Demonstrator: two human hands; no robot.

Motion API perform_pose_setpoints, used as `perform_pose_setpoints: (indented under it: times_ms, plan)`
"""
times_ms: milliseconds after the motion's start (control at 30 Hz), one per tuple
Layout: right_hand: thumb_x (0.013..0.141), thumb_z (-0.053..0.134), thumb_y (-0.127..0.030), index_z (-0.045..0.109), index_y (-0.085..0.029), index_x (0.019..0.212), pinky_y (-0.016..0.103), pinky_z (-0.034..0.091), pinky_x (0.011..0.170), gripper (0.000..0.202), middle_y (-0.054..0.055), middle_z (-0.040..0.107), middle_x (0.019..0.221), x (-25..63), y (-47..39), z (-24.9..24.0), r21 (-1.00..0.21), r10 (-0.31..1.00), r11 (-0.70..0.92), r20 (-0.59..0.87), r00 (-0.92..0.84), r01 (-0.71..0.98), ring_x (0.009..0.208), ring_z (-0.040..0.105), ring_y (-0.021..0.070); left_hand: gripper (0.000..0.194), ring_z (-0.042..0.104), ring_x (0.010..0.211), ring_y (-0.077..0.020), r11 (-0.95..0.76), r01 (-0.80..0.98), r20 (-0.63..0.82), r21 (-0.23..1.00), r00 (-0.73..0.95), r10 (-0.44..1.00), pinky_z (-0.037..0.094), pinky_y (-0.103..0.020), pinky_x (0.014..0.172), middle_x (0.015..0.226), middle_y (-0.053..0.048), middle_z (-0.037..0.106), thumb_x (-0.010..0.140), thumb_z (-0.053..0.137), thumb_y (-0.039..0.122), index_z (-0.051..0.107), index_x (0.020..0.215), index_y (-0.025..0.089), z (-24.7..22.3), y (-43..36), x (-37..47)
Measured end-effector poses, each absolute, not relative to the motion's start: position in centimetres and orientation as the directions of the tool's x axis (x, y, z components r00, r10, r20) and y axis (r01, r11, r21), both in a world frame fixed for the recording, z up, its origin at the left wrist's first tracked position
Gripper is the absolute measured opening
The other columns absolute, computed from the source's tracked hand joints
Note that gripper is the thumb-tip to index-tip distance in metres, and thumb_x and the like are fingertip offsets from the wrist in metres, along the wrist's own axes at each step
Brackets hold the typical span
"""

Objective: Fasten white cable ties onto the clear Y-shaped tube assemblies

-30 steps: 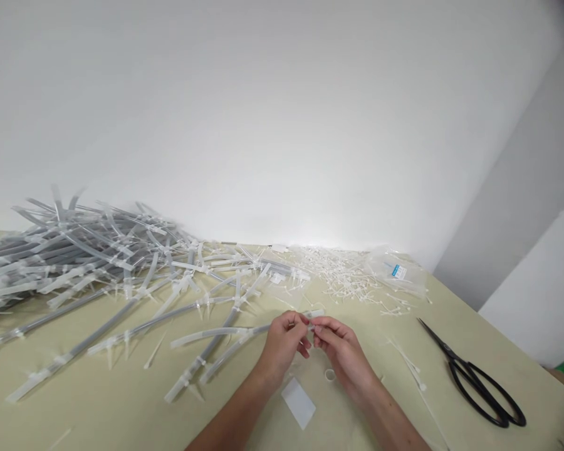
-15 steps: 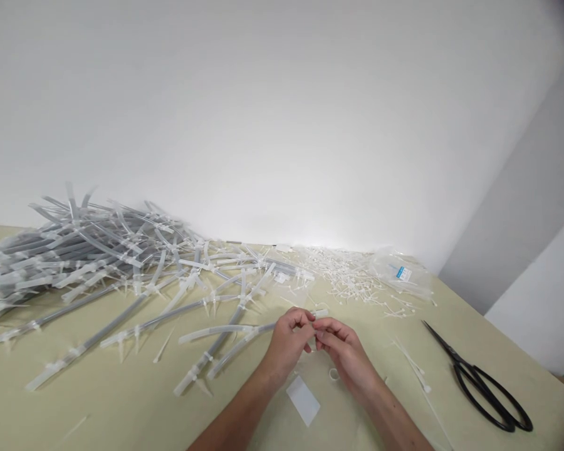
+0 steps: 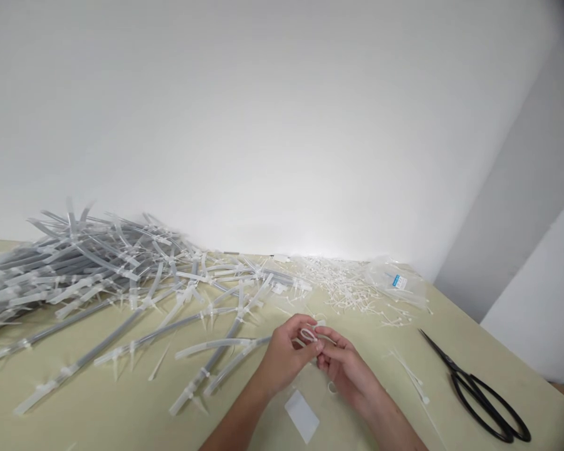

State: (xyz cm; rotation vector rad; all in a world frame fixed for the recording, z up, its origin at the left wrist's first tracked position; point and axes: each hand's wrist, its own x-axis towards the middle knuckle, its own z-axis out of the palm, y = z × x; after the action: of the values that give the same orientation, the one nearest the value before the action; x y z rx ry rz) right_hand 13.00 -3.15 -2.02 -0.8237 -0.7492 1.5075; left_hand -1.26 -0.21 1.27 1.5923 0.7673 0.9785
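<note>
In the head view, your left hand (image 3: pixel 282 357) and right hand (image 3: pixel 345 366) meet just above the table (image 3: pixel 122 416), fingertips close together. A thin white loop (image 3: pixel 308 335) stands between them, its rounded part inside the curve of your left thumb and forefinger, its near end where your thumbs meet. Your fingertips on both sides are pinching that end; you hide the rest of it, so you cannot tell from here how the strip closes.

Just left of your left hand lies a branched tube piece (image 3: pixel 216 357), gray with pale ends, one arm running behind your fingers. Below your hands, between your forearms, a white card (image 3: pixel 302 416) lies flat, and a small pale ring (image 3: pixel 332 388) sits next to your right wrist.

Farther left you have a large heap of tubing (image 3: pixel 84 263), with more pieces spread toward the middle. Beyond your hands, near the wall (image 3: pixel 282 125), white cable ties (image 3: pixel 352 291) lie scattered beside a clear bag (image 3: pixel 388 279) with a blue-and-white label. To your right are a few loose ties (image 3: pixel 408 373), then black-handled scissors (image 3: pixel 479 394), points facing away from you.
</note>
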Motion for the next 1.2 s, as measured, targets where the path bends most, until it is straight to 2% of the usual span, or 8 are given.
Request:
perform_pose_setpoints:
  times_ms: [67,167,467,600,733,900,1033,1200]
  plan:
    - [0.063,0.078,-0.025,0.068,-0.021,0.091,0.024,0.032,0.056,0.031,0.001,0.066,0.071,13.3,-3.2,-2.0,-0.848,0.995,-0.103,-0.096,-0.042,-0.520,0.054,0.048,0.0101,0.016,0.060,0.073,-0.0167,-0.292,0.042,0.239,0.955,0.471,0.849,0.046,-0.026,0.067,0.079,-0.004,0.063,0.073,0.067,0.024,0.068,0.088,0.019,1.6,-0.3,-1.5]
    - [0.064,0.076,-0.025,0.067,-0.020,0.090,0.023,0.028,0.051,0.028,-0.002,0.062,0.060,13.9,-3.1,-2.1,-0.879,0.993,-0.111,-0.117,-0.017,-0.463,0.047,0.042,0.0086,0.007,0.058,0.073,-0.0166,-0.377,0.119,0.285,0.919,0.461,0.840,0.042,-0.025,0.067,0.076,-0.004,0.064,0.073,0.067,0.022,0.074,0.075,0.021,1.8,-0.3,-1.7]
    - [0.063,0.075,-0.031,0.064,-0.019,0.081,0.024,0.026,0.047,0.025,-0.007,0.046,0.049,14.9,-2.9,-1.8,-0.971,0.996,-0.019,-0.041,0.085,-0.240,0.045,0.033,0.0090,0.011,0.058,0.069,-0.0166,-0.419,0.178,0.306,0.890,0.447,0.841,0.043,-0.025,0.066,0.074,-0.004,0.067,0.076,0.063,0.026,0.072,0.073,0.020,1.3,-0.1,-1.5]
    - [0.067,0.073,-0.035,0.067,-0.020,0.080,0.026,0.031,0.051,0.021,-0.004,0.054,0.057,14.7,-3.2,-1.4,-0.993,0.992,0.074,0.063,0.112,-0.095,0.052,0.041,0.0119,0.011,0.058,0.070,-0.0165,-0.394,0.156,0.294,0.906,0.441,0.848,0.044,-0.025,0.067,0.076,-0.004,0.067,0.076,0.063,0.027,0.070,0.074,0.019,1.0,0.0,-1.4]
    - [0.070,0.071,-0.038,0.072,-0.020,0.077,0.028,0.034,0.060,0.019,0.001,0.065,0.068,14.3,-3.5,-0.8,-0.988,0.985,0.148,0.152,0.081,0.052,0.062,0.047,0.0155,0.020,0.060,0.068,-0.0164,-0.334,0.124,0.252,0.934,0.434,0.865,0.045,-0.025,0.064,0.075,-0.004,0.067,0.076,0.064,0.030,0.065,0.090,0.017,0.4,0.5,-1.3]
    - [0.071,0.070,-0.040,0.073,-0.020,0.073,0.029,0.035,0.059,0.020,0.002,0.067,0.067,14.3,-3.5,-0.9,-0.980,0.981,0.173,0.180,0.068,0.100,0.061,0.050,0.0165,0.029,0.060,0.064,-0.0157,-0.325,0.157,0.232,0.932,0.429,0.873,0.046,-0.025,0.060,0.072,-0.003,0.066,0.075,0.064,0.033,0.061,0.098,0.016,-0.2,0.7,-1.1]
    - [0.071,0.068,-0.042,0.069,-0.020,0.070,0.028,0.034,0.053,0.021,-0.001,0.059,0.057,14.9,-2.5,-2.4,-0.989,0.972,0.141,0.148,0.185,0.047,0.054,0.047,0.0147,0.035,0.061,0.084,-0.0194,-0.412,0.288,0.301,0.864,0.360,0.883,0.047,-0.029,0.076,0.092,-0.005,0.067,0.077,0.062,0.039,0.061,0.108,0.022,0.0,1.0,-1.5]
    - [0.067,0.069,-0.041,0.062,-0.021,0.067,0.027,0.033,0.048,0.021,-0.002,0.055,0.055,16.0,-1.4,-4.3,-0.994,0.911,0.086,0.054,0.409,-0.062,0.052,0.049,0.0143,0.028,0.048,0.112,-0.0264,-0.487,0.526,0.371,0.697,0.316,0.873,0.029,-0.042,0.100,0.114,-0.008,0.061,0.082,0.055,0.032,0.063,0.107,0.024,-0.9,2.0,-2.1]
